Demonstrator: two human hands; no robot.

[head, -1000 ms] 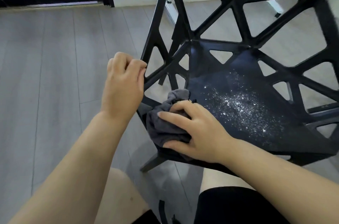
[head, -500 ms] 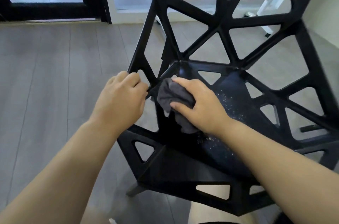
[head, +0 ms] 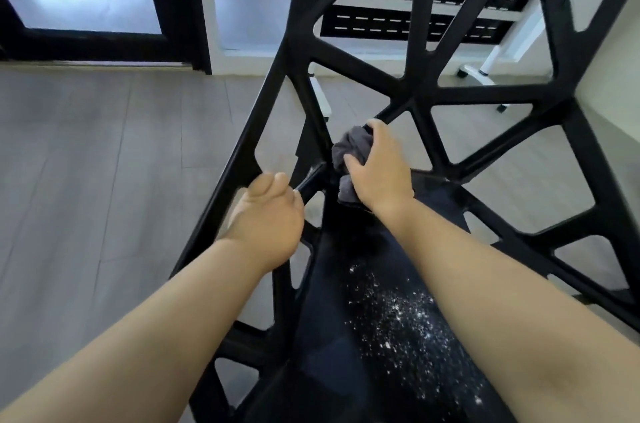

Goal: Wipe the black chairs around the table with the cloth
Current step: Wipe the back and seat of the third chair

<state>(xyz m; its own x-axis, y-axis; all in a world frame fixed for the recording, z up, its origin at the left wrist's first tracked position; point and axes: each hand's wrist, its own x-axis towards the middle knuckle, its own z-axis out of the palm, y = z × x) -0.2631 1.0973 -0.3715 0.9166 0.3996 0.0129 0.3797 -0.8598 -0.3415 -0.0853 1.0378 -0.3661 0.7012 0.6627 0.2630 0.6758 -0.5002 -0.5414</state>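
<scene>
From my head camera, I look down at a black chair (head: pixel 433 100) with a back made of slanted bars. My right hand (head: pixel 379 173) is closed around a bunched grey cloth (head: pixel 349 152). I press the cloth against the bars where the chair back meets the seat, at the left back corner. Part of the cloth pokes out past my fingertips and a bit hangs below my palm.

My left hand (head: pixel 266 225) is just beside my right hand, a little nearer to me. Its fingers are curled on a slanted side bar (head: pixel 242 159) to keep the chair from moving. I cannot tell how tight that hold is.

Nearer to me than the cloth, between my two arms, white crumbs (head: pixel 398 315) lie on the seat (head: pixel 332 336). I think that part is not wiped yet.

To do this step well, I think I should wrap the cloth around each bar and slide along it, so I clean every side. I should keep my left hand firm so the chair does not tip. Then I should pull the crumbs together in one sweep, not scatter them onto the grey floor (head: pixel 104 163).
</scene>
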